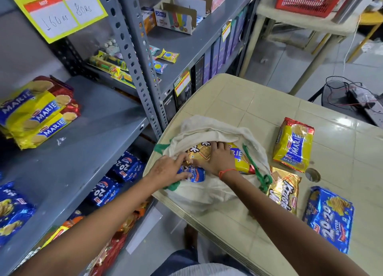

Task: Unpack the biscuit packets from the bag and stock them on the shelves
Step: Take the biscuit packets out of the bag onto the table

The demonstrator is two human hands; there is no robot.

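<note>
Both hands in the cloth bag [207, 130] at the table's [259, 101] left edge: left hand [169, 167] on a blue packet [194, 175], right hand [219, 157] gripping a gold packet [200, 151]. Three loose packets along the right edge, far corner free. Three Marie packets [37, 111] stacked on the shelf [87, 134].

a beige plastic table [259, 109] carries an open cloth bag [207, 192] and 3 loose packets: marie [293, 144], a gold one [284, 190], a blue 20-20 [329, 217]. the grey shelf [83, 130] holds stacked marie packets [37, 111].

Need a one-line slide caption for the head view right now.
Both hands, left hand and right hand, reach into the cloth bag of biscuit packets on the table beside the shelves.
</note>
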